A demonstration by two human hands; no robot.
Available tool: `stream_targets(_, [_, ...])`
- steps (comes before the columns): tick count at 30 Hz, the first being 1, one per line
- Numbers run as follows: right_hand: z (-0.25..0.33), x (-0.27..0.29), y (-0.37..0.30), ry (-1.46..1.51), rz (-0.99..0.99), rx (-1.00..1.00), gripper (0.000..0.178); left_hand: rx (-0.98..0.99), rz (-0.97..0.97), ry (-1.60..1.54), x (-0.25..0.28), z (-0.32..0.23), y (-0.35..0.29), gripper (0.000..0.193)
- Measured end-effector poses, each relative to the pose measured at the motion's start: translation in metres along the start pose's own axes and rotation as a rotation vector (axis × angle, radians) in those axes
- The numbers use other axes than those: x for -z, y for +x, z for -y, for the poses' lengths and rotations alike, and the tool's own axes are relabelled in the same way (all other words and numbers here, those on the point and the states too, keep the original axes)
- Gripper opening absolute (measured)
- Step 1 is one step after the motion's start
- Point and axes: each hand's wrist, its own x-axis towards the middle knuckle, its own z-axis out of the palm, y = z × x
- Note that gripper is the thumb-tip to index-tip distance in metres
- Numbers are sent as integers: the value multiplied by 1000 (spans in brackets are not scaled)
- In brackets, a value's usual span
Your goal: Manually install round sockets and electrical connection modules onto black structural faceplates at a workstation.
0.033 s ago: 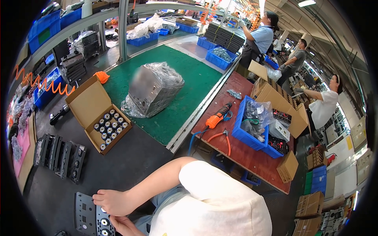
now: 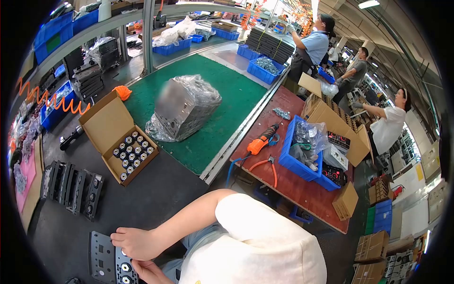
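A dark grey metal panel (image 2: 103, 258) with cut-outs and round silver fittings (image 2: 126, 267) lies at the lower left of the bench. My right hand (image 2: 130, 242) rests over its upper right part with the fingers curled down. Whatever is under those fingers is hidden. Just below, my left hand (image 2: 147, 270) is closed at the panel's right edge, beside the fittings. Beyond my hands an open cardboard box (image 2: 111, 165) holds several round metal-and-black parts (image 2: 130, 149). Several similar dark panels (image 2: 75, 191) stand in a row to its left.
A plastic-wrapped metal block (image 2: 187, 111) sits on a green mat (image 2: 236, 97). To the right, a red table (image 2: 302, 201) carries an orange power screwdriver (image 2: 257, 144), pliers (image 2: 273, 165) and blue bins (image 2: 286, 158). Co-workers (image 2: 314, 45) stand beyond. A black-handled tool (image 2: 69, 140) lies left.
My hands and the panel look unmoved. At the far right, a co-worker in a white shirt has shifted their arms slightly.
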Motion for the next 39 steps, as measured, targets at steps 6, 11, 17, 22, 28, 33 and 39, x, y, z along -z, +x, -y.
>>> stream_targets(6, [-2, -4, -4, 47, -16, -13, 32, 11, -17, 48, -26, -4, -12, 20])
stream_targets(11, [0, -4, -4, 83, -57, -59, 34, -72, 59, 73, -35, -7, -15, 20])
stream_targets(17, [-3, -4, -2, -15, -148, -77, 34, -59, -18, 29, -32, -3, -16, 16])
stream_targets(22, [-11, -6, 0, 233, -63, -110, 24, 1, 91, -74, 7, 9, 6, 24])
stream_targets(28, [-24, -12, 0, 287, -147, 7, 19, -39, 114, -6, -6, 7, 0, 31])
stream_targets(33, [-11, -9, -7, 254, -150, -84, 19, 8, 68, 45, 22, 19, 17, 32])
stream_targets(39, [5, -5, -6, 448, -140, -390, 12, 72, -26, 1, 45, 24, 21, 26])
